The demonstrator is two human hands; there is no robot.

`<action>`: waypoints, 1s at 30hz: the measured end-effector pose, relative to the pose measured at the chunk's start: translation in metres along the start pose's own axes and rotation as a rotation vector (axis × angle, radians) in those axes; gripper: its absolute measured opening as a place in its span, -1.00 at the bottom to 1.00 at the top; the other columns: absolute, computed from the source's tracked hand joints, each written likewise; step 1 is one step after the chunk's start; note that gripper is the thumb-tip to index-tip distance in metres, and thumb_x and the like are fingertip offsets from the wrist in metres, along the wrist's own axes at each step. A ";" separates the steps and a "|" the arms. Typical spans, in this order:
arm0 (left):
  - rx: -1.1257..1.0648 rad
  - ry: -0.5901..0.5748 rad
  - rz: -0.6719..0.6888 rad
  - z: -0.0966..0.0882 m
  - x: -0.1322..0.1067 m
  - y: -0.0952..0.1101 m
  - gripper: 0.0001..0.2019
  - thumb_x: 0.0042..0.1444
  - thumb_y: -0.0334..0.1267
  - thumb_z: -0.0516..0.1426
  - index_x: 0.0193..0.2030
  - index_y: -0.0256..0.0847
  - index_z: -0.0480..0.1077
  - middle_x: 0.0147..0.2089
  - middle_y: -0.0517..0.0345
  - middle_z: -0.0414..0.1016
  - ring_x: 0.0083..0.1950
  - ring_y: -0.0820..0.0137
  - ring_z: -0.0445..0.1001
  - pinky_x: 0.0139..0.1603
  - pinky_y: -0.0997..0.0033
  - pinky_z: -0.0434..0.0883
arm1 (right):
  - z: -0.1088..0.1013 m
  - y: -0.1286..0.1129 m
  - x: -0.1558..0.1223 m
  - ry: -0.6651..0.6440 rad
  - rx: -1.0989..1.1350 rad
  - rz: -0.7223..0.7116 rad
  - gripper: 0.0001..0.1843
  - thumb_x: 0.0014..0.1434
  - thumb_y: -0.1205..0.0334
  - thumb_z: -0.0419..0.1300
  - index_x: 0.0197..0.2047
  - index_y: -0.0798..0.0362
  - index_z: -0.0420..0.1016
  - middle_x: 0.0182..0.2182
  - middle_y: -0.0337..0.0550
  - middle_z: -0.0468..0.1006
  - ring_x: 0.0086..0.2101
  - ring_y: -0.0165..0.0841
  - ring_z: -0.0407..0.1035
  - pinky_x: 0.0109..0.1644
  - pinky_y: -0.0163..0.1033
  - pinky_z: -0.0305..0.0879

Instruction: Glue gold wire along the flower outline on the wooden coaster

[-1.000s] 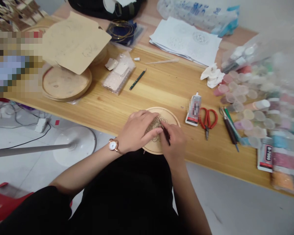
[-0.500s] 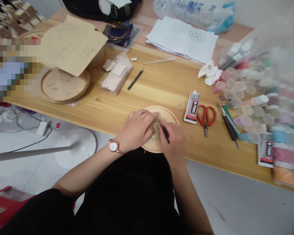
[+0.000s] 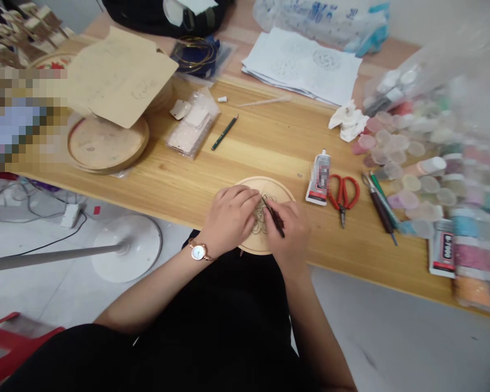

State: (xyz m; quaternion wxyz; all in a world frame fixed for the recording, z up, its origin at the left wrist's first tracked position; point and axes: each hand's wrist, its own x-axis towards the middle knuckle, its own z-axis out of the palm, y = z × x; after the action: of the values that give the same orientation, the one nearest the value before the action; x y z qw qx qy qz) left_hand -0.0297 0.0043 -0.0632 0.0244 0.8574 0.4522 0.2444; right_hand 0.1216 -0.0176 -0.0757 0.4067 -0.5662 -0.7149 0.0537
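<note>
We find both hands together, nearly touching, over a round wooden plaque [image 3: 278, 188] at the front edge of a pine work table [image 3: 175, 188]. The left hand [image 3: 230, 220], a rose-gold wristwatch [image 3: 198, 251] at its wrist, lies across the plaque, seemingly to steady it, while the right hand [image 3: 289, 234] pinches a slim dark tool [image 3: 276, 219], perhaps tweezers, against a swirling pattern [image 3: 258, 219]. Fingers hide much of that pattern and the tool's tip. Within the right hand's reach, a tube of glue [image 3: 319, 178] sits at 2 o'clock and red-handled scissors [image 3: 343, 196] at 3 o'clock, with small plastic pots [image 3: 400, 158] beyond. A second wooden tray [image 3: 108, 146] waits at 10 o'clock.
</note>
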 end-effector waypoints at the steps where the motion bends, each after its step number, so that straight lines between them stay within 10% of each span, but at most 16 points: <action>1: 0.025 -0.009 0.012 0.000 0.001 0.000 -0.71 0.20 -0.38 0.01 0.00 -0.33 0.44 0.02 0.04 0.54 0.06 0.22 0.44 0.02 0.17 0.39 | 0.000 0.000 0.000 -0.001 0.003 0.004 -0.80 0.24 0.27 0.14 -0.14 0.13 0.56 -0.43 -0.12 0.50 -0.37 -0.35 0.35 -0.26 -0.21 0.35; 30: 0.199 -0.114 0.136 -0.003 0.009 -0.001 -0.74 0.30 -0.38 -0.04 -0.04 -0.37 0.43 -0.05 -0.05 0.53 -0.04 0.19 0.44 -0.23 0.23 0.40 | -0.003 0.000 0.000 0.005 0.107 0.066 -0.81 0.23 0.27 0.15 -0.11 0.06 0.54 -0.36 -0.14 0.52 -0.36 -0.39 0.39 -0.28 -0.24 0.37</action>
State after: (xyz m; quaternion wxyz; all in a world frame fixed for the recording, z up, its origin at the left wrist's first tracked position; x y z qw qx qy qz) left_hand -0.0278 0.0118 -0.0570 -0.0516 0.8967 0.4130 0.1505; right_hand 0.1231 -0.0186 -0.0734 0.4363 -0.5671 -0.6909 0.1035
